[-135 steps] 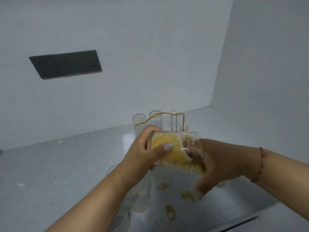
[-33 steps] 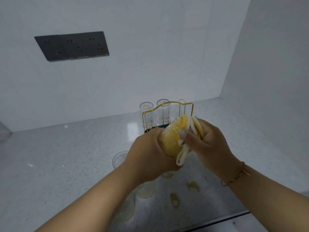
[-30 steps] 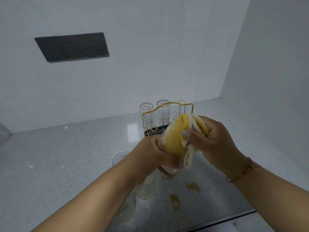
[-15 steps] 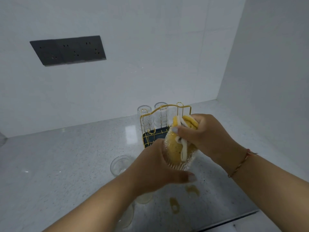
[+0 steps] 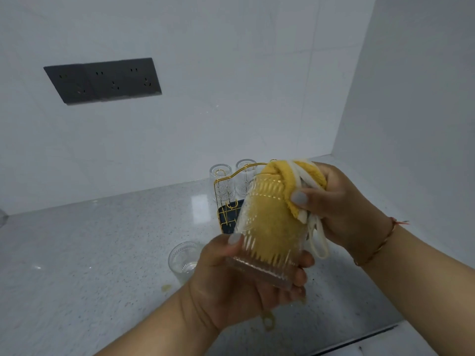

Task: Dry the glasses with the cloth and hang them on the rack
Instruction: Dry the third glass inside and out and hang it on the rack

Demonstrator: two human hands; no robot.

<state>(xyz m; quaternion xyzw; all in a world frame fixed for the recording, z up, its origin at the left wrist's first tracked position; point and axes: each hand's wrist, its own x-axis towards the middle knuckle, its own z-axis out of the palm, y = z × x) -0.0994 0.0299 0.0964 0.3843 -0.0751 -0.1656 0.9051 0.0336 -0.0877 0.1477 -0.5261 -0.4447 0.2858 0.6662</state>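
Observation:
My left hand (image 5: 239, 283) grips a ribbed clear glass (image 5: 267, 235) by its base, mouth tilted up and away. A yellow cloth (image 5: 290, 181) with white edging is stuffed inside it, and my right hand (image 5: 339, 204) holds the bunched end at the mouth. Behind them stands the gold wire rack (image 5: 226, 201) on a dark tray, with two glasses (image 5: 221, 183) upside down on its far pegs. Another ribbed glass (image 5: 183, 260) stands upright on the counter, left of my left hand.
The grey speckled counter (image 5: 90, 253) has yellowish wet marks (image 5: 267, 322) near its front edge. White walls meet in a corner at the right. A dark socket panel (image 5: 102, 80) sits on the back wall. A dark slot runs along the front edge.
The glass has turned from mouth-down to tilted base-down in my left hand, and the cloth has been pushed inside it by my right hand. Both hands have risen slightly.

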